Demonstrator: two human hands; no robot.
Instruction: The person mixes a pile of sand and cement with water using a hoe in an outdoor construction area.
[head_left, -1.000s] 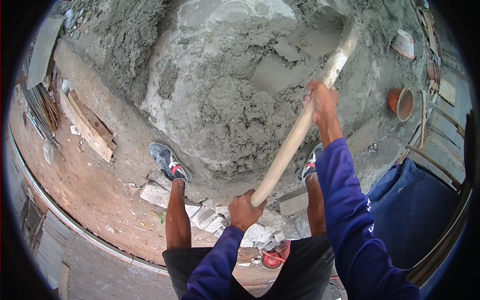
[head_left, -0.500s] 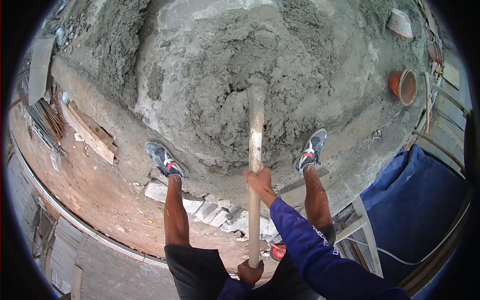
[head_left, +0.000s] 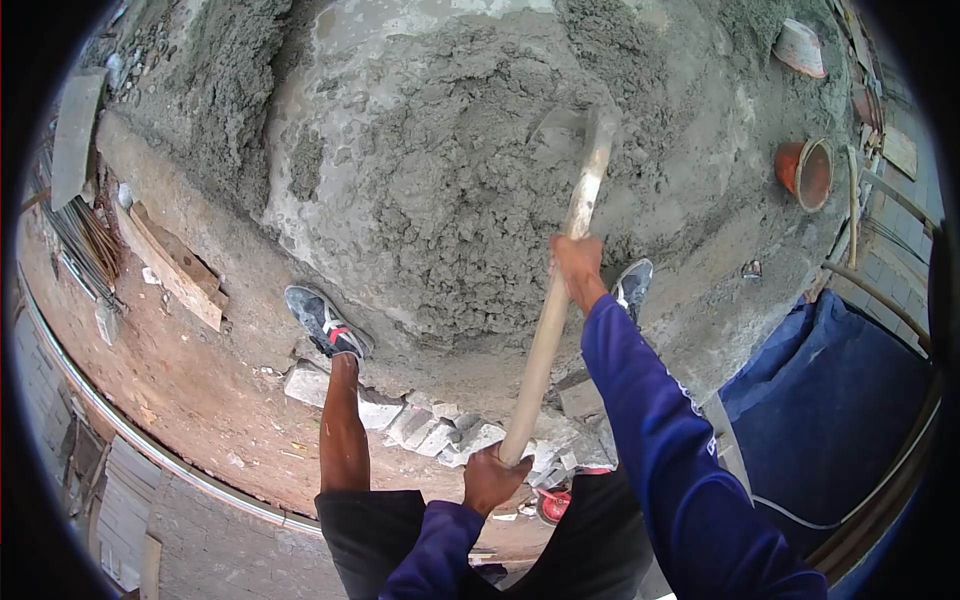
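Observation:
A long wooden handle (head_left: 545,360) slants up and to the right across the middle of the view. My left hand (head_left: 493,478) is wrapped round its lower end. Farther up, my right hand (head_left: 577,266) grips the shaft. The tool's head (head_left: 562,120), a curved grey blade partly coated in mix, rests at the wet grey mortar (head_left: 450,190) beyond my hands. My shoes stand at the near edge of the mortar, one on each side.
An orange bucket (head_left: 803,173) lies on its side at the right, with a whitish bucket (head_left: 800,48) behind it. Broken blocks (head_left: 415,425) line the near edge. Planks (head_left: 175,265) and metal rods lie left; a blue tarp (head_left: 835,410) is at the lower right.
Both hands have moved forward with the handle, which has swung from upright to slanting right. The tool's head is now farther away and to the right, with its blade partly showing.

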